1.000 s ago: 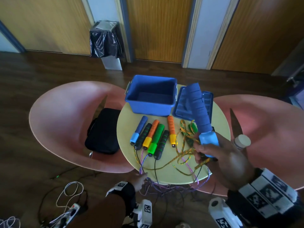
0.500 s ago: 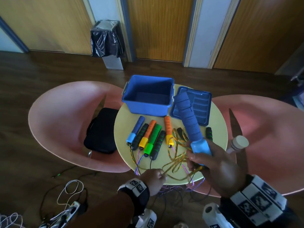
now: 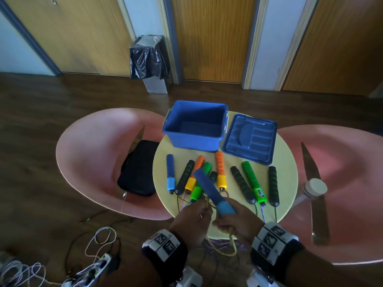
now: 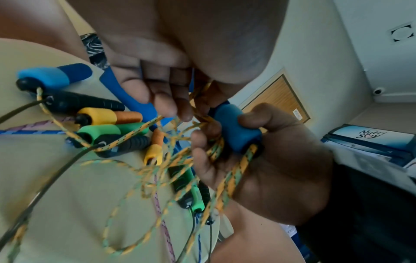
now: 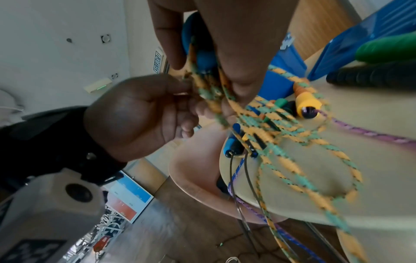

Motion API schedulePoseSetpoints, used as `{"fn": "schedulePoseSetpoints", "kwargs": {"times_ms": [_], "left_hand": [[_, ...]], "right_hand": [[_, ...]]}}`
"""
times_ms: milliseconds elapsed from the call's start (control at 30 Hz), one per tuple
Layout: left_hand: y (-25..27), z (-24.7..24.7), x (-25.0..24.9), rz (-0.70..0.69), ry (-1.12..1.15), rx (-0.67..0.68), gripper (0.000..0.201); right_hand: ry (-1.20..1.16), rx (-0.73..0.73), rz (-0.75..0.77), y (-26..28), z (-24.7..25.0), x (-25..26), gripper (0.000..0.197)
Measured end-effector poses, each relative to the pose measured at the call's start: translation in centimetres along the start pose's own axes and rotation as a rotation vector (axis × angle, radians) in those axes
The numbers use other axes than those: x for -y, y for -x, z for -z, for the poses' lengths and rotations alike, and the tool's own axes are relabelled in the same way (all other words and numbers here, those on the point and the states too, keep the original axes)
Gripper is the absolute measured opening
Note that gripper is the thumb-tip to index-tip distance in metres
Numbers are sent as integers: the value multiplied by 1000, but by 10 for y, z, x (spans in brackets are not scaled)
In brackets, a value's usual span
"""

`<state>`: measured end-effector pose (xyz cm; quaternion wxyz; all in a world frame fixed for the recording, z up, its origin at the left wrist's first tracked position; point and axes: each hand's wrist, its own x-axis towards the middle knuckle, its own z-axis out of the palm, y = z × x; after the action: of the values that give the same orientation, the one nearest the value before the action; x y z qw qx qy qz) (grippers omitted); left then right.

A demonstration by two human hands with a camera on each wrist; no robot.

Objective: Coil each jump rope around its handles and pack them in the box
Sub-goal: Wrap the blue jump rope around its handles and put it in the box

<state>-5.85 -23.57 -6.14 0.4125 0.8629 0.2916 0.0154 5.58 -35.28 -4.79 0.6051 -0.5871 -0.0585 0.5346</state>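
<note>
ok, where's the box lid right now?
In the head view the lid lies flat on the far right of the round table, right beside the open blue box, just beyond the green handle.

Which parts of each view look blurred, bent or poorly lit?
Head view: door frames bow outward, the wooden floor is dim, and the blue box holds a deep shadow. Left wrist view: the orange-green rope smears near the lens. Right wrist view: the rope's loops blur; the left hand is underlit.
</note>
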Motion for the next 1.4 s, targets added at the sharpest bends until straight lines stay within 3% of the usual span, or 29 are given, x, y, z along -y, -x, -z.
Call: {"fn": "schedulePoseSetpoints", "kwargs": {"times_ms": [133,233,433,500,567,700,833,900,967,1067,1167,1400], "left_hand": [[0,19,-5,-86,13,19,23],[-4,27,2,-90,63,45,15],[-22,43,23,-183,167,157,14],[-29,49,29,-188,198,188,13],[-41,52,47,-112,225,160,12],[-66,54,103,294,245,54,19],[-69,49,126,410,61,340,36],[-66,42,128,438,8,357,46],[-63,33,127,444,-81,336,54],[-65,20,125,467,-82,241,26],[-64,18,121,453,-108,181,29],[-67,24,131,558,100,-133,23]], "right_hand": [[-199,88,-84,-12,-14,-3,67],[-312,147,-137,-18,-22,-7,54],[-304,54,-250,-36,-36,-9,31],[-293,21,-270,-41,-38,-11,36],[-244,5,-280,-44,-37,-17,45],[-160,-34,-279,-42,-30,-30,37],[29,-44,-319,-42,-23,-37,35],[73,-40,-327,-43,-20,-38,26],[107,19,-344,-39,-18,-37,29],[-1,16,-270,-31,-11,-40,42],[-124,47,-152,-25,-4,-45,54],[20,75,-85,-11,14,-32,56]]}}
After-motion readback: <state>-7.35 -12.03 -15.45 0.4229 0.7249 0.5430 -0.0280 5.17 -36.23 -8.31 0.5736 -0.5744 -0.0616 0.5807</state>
